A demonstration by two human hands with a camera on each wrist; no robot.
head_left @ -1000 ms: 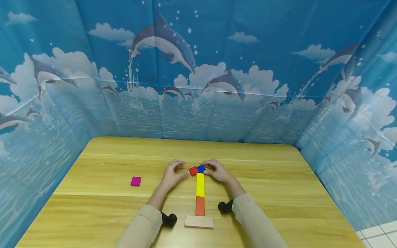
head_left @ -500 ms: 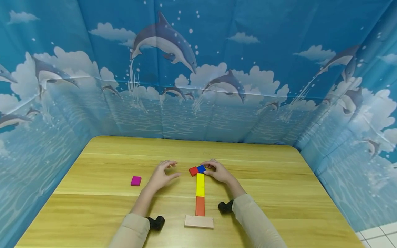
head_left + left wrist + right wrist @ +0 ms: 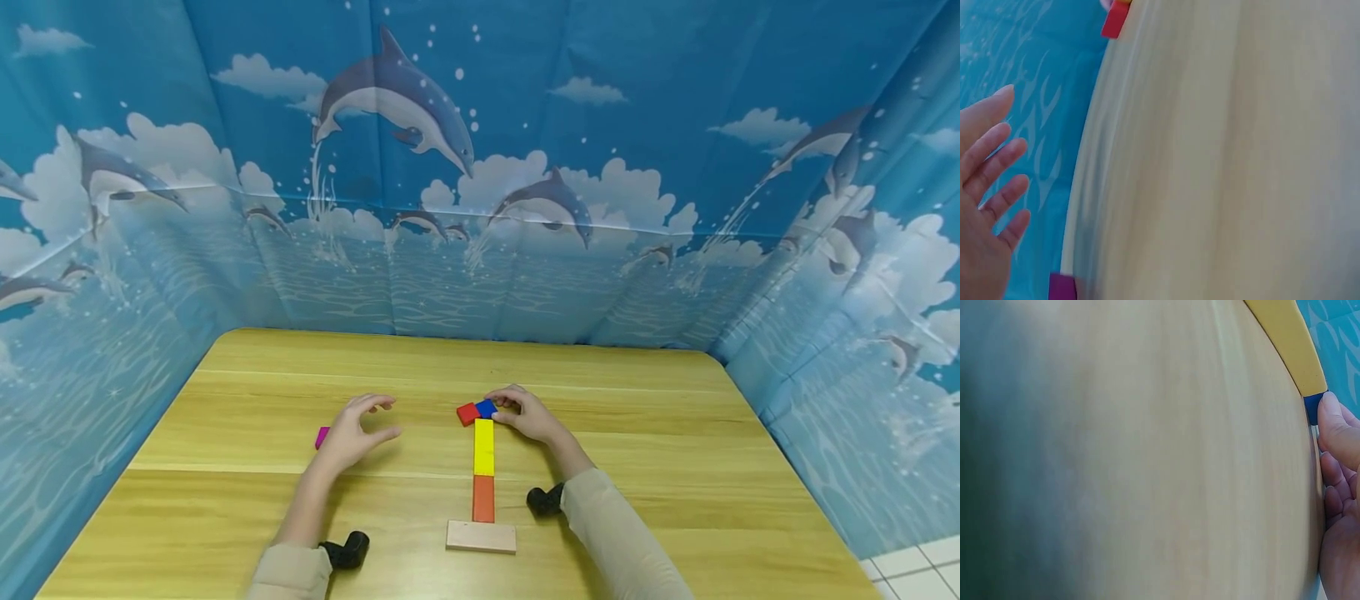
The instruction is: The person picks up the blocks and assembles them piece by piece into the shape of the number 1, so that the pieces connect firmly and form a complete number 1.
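Observation:
My right hand (image 3: pixel 528 417) pinches a blue block (image 3: pixel 485 408) at the far end of a row of blocks. Touching the blue one on its left is a red block (image 3: pixel 468 414), tilted. A long yellow block (image 3: pixel 484 447) lies just below them, followed by an orange block (image 3: pixel 483 498) and a plain wooden block (image 3: pixel 481 537) set crosswise. In the right wrist view the thumb lies against the blue block (image 3: pixel 1313 408). My left hand (image 3: pixel 352 435) holds nothing, its fingers spread, and partly hides a magenta block (image 3: pixel 322 437).
The blocks lie on a wood-grain table (image 3: pixel 637 400). A blue curtain (image 3: pixel 480 275) with dolphins surrounds its far side and both sides. Black wrist mounts (image 3: pixel 348 550) sit on both forearms, close above the tabletop.
My left hand has moved away from the red block, leftward to the magenta block, which it now partly covers. The right hand has stayed at the blue block.

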